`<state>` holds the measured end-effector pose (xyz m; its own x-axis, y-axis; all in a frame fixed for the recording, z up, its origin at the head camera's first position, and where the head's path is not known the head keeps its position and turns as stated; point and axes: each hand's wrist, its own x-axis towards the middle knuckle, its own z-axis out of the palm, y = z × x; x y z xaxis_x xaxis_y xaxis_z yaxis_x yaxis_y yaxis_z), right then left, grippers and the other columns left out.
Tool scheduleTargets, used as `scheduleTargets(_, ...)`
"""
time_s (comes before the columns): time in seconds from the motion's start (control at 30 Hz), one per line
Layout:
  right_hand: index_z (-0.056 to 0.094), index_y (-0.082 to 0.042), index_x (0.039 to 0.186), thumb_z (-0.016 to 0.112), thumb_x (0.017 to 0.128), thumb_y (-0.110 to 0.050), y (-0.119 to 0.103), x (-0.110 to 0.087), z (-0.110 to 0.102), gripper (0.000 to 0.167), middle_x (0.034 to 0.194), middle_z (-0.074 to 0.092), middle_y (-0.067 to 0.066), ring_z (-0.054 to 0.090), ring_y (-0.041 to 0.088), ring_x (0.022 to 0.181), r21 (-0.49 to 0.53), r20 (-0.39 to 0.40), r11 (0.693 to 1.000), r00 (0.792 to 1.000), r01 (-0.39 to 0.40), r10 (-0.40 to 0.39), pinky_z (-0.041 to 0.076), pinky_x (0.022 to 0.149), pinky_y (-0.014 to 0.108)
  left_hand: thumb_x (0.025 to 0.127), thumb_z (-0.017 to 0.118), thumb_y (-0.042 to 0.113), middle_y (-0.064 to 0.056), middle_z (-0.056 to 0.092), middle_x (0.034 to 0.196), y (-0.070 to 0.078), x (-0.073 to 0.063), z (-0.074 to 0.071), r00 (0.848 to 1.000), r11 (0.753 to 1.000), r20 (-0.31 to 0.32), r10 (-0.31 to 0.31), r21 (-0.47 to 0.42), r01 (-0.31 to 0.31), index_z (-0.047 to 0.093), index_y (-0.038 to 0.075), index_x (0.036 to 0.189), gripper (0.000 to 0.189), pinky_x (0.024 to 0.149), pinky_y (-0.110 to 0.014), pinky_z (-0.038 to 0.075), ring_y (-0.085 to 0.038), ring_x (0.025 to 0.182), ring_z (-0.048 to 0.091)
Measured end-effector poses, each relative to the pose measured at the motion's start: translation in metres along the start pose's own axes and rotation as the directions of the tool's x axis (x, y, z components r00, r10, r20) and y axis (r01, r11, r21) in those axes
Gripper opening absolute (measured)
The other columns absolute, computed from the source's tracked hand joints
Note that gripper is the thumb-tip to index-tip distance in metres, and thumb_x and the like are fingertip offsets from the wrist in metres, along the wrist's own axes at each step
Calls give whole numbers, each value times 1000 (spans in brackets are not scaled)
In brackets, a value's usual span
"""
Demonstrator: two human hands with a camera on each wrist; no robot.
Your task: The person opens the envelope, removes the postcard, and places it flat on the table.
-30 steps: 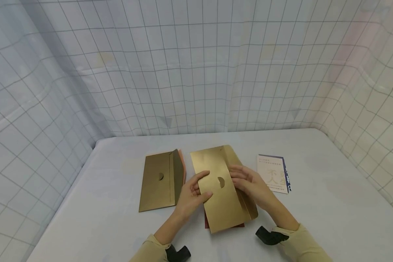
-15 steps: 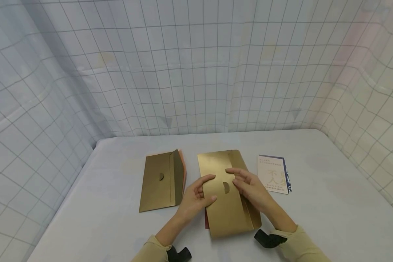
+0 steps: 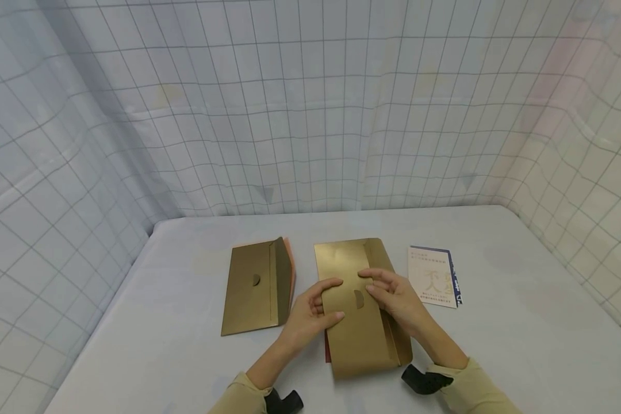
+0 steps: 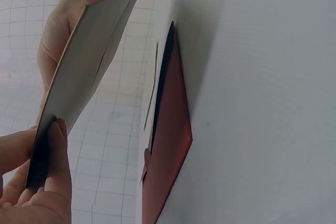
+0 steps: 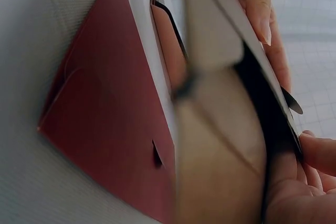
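Note:
A gold envelope [image 3: 359, 351] with a half-round slot is held up over the table, its flap folded out to the right. My left hand [image 3: 310, 310] pinches its left edge between thumb and fingers, also seen in the left wrist view. At the pocket's opening, my right hand [image 3: 397, 298] pinches the front panel; in the right wrist view the pocket gapes and a finger reaches inside. Below lies a dark red envelope [image 5: 105, 108], mostly hidden from the head view by the gold one. The inside of the pocket looks dark.
Left of the hands lies a second gold envelope [image 3: 245, 305] with its flap raised, over an orange-pink one [image 3: 291, 261]. At the right are a pale printed card [image 3: 429, 282] and a blue-patterned one [image 3: 456, 282] partly under it. White gridded cloth [image 3: 310, 115] surrounds the white table [image 3: 522, 316].
Both hands have carried the gold envelope slightly right and toward me, turning it straighter. My right fingers have come from the flap side onto the front panel. Little differs over the last half second.

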<state>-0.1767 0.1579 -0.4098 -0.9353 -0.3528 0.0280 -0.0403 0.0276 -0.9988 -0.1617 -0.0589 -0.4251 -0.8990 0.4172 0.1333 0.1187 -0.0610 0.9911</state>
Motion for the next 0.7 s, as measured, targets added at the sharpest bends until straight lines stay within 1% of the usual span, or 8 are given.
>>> scheduleTargets(0.07,45,5,130,53,95,-12,0,0,0,40,73,59,-17,44,-1,63,0,-3,1000,1000,-1,1,43,61,16,81,68,0,-33,58,118,0,0,0,1000,1000,0,4,3,-4,45,3,135,59,73,-18,53,-3,89,65)
scheduleTargets(0.13,45,5,130,53,94,-12,-1,-1,0,40,70,57,-17,43,-1,62,0,-8,1000,1000,-7,7,43,61,16,81,68,-1,-32,58,118,-1,1,0,1000,1000,2,8,6,-8,45,3,135,59,73,-18,53,-3,89,65)
scheduleTargets(0.3,47,5,129,53,94,-10,-1,-1,0,38,60,43,-15,39,0,57,-15,-26,1000,1000,-15,14,41,58,16,81,68,0,-32,58,119,-1,1,0,1000,1000,7,11,11,-11,44,3,135,59,74,-18,53,-3,89,65)
scheduleTargets(0.4,48,5,128,54,94,-10,0,0,0,38,57,38,-14,38,0,56,-24,-34,1000,999,-12,11,41,58,17,81,67,0,-32,58,120,-1,0,0,1000,1000,8,4,9,-4,44,4,135,59,74,-18,53,-3,89,65)
scheduleTargets(0.5,49,5,127,55,93,-10,0,0,0,37,56,37,-14,37,0,54,-31,-45,999,999,-22,20,40,56,17,81,67,-1,-32,57,120,0,0,0,1000,1000,12,-2,10,1,44,3,136,59,74,-18,53,-3,89,65)
scheduleTargets(0.6,49,4,127,55,93,-11,0,0,0,37,58,49,-16,43,-1,56,-37,-50,998,998,-40,38,43,57,16,82,67,-1,-32,58,120,0,0,1,1000,1000,13,-8,15,8,44,3,136,59,74,-18,53,-3,89,65)
scheduleTargets(0.7,49,5,127,56,93,-12,1,0,-1,39,68,63,-17,52,-1,62,-47,-52,998,998,-46,44,47,60,17,81,67,-1,-32,58,119,0,0,1,1000,1000,12,-14,19,14,44,3,136,59,73,-18,53,-3,88,65)
